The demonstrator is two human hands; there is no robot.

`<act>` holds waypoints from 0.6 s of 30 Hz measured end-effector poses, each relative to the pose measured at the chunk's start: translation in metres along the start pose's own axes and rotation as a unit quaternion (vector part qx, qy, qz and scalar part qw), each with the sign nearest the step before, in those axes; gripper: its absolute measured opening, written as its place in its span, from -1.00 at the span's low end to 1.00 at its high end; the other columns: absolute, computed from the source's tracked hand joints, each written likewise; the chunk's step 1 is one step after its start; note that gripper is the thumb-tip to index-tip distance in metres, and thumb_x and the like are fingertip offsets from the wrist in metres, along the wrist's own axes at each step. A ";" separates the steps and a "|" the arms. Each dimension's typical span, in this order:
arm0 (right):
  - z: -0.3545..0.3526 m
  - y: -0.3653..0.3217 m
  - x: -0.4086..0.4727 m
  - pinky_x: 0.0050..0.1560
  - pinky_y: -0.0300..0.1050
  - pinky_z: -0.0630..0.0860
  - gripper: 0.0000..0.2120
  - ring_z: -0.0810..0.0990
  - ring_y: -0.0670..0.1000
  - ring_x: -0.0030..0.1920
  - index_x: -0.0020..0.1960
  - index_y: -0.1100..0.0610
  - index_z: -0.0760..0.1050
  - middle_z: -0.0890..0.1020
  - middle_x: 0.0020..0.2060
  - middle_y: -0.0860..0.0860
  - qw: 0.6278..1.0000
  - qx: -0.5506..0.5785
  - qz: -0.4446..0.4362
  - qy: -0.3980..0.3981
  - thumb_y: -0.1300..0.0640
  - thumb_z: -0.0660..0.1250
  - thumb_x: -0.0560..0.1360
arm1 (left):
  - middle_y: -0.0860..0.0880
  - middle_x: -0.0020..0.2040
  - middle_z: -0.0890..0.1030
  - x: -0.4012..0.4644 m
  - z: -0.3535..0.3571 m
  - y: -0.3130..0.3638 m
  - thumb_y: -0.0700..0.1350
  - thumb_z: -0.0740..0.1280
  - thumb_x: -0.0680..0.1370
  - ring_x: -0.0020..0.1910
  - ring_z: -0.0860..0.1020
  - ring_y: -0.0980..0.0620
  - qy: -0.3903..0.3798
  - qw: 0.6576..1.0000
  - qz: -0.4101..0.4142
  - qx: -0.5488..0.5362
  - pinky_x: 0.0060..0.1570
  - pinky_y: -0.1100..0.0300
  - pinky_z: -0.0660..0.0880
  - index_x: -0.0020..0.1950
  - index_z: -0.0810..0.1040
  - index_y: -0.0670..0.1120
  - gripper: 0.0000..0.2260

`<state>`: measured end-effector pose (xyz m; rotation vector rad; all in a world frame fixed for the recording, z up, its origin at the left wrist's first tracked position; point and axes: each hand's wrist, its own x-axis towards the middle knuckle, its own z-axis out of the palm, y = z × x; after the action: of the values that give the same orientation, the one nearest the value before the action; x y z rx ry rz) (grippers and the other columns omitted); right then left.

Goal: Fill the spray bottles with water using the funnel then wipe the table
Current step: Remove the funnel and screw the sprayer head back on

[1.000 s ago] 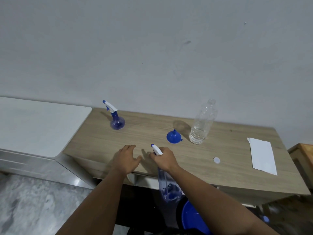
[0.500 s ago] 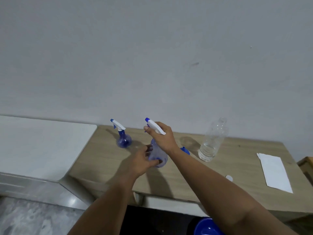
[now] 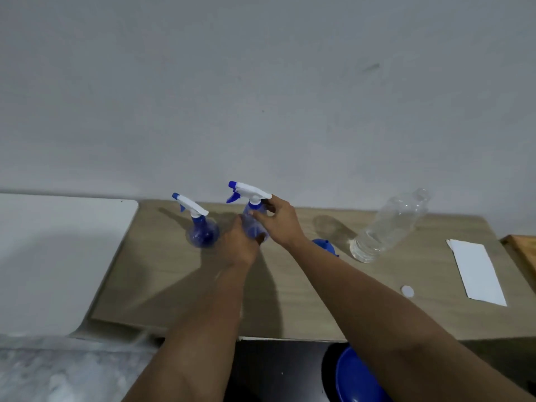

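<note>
Two blue spray bottles with white trigger heads are over the wooden table (image 3: 333,309). One spray bottle (image 3: 200,227) stands alone at the back left. The other spray bottle (image 3: 249,198) is held in both hands: my left hand (image 3: 239,243) wraps its round body, and my right hand (image 3: 277,221) pinches the neck just under the trigger head. A blue funnel (image 3: 324,246) lies behind my right forearm, partly hidden. A clear water bottle (image 3: 388,227) with a little water stands to the right, uncapped.
A small white cap (image 3: 407,291) and a folded white cloth (image 3: 475,272) lie on the table's right side. A white counter (image 3: 58,242) adjoins the left edge. A blue round container (image 3: 353,378) sits below the front edge. A grey wall rises right behind.
The second spray bottle came up from below the table's front edge and now sits over the table beside the first. My left hand took hold of its body; my right shifted to the neck.
</note>
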<state>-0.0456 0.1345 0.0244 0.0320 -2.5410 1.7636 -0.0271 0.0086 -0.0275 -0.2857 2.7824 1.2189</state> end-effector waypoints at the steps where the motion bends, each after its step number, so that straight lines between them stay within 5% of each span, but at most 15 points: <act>1: 0.004 0.006 0.006 0.10 -0.11 0.62 -0.69 0.70 -0.06 0.05 0.21 0.00 0.67 0.74 0.00 -0.10 1.000 -0.002 0.005 0.004 0.15 0.55 0.48 | 0.16 -0.05 0.61 0.006 0.002 -0.001 0.31 0.30 0.36 -0.09 0.61 0.04 0.006 1.000 -0.002 0.007 -0.02 -0.03 0.62 0.18 0.41 0.20 -0.56; 4: 0.015 0.029 0.020 0.00 -0.04 0.68 -0.75 0.71 -0.03 0.02 0.17 -0.05 0.63 0.74 0.01 -0.07 1.000 -0.002 0.024 0.001 0.20 0.46 0.54 | 0.09 -0.04 0.59 0.022 0.007 -0.007 0.08 0.35 0.46 -0.10 0.59 -0.02 0.032 0.998 0.010 0.053 -0.07 -0.01 0.60 0.20 0.44 0.11 -0.67; 7: 0.029 0.048 0.027 0.09 0.01 0.65 -0.74 0.70 -0.03 0.05 0.24 -0.04 0.61 0.73 0.03 -0.07 0.999 -0.014 0.031 0.005 0.15 0.42 0.58 | 0.08 -0.09 0.58 0.043 0.021 -0.031 0.15 0.20 0.44 -0.12 0.60 0.04 0.027 0.996 0.037 0.073 -0.09 0.05 0.63 0.07 0.44 0.12 -0.75; 13: 0.040 0.044 0.026 0.24 0.00 0.61 -0.61 0.65 -0.07 0.19 0.45 0.02 0.51 0.68 0.23 -0.09 0.998 -0.035 0.049 0.009 0.03 0.38 0.64 | 0.08 -0.06 0.59 0.026 0.007 -0.036 0.01 0.25 0.51 -0.08 0.57 0.06 0.043 0.993 0.081 0.071 0.01 0.20 0.53 0.11 0.47 0.05 -0.81; 16: 0.041 0.040 -0.005 0.22 -0.12 0.56 -0.44 0.56 -0.16 0.22 0.53 0.01 0.44 0.57 0.25 -0.20 0.990 -0.029 0.105 0.093 -0.12 0.45 0.58 | 0.05 -0.01 0.65 -0.016 -0.013 -0.044 -0.05 0.41 0.52 0.01 0.61 0.02 0.100 0.992 0.072 0.008 0.01 0.22 0.45 0.09 0.60 -0.01 -0.84; 18: 0.045 0.042 -0.031 0.18 -0.03 0.63 -0.59 0.62 -0.16 0.11 0.36 -0.01 0.56 0.65 0.14 -0.19 0.980 0.000 0.116 0.163 -0.11 0.48 0.57 | 0.03 0.01 0.65 -0.043 -0.020 -0.068 0.00 0.43 0.48 0.04 0.59 -0.03 0.153 0.985 0.073 0.014 0.01 0.09 0.49 0.10 0.61 -0.02 -0.78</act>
<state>-0.0179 0.1067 -0.0324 -0.5283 -2.3822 1.6736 0.0287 -0.0454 -0.0555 -0.2948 3.1299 1.2605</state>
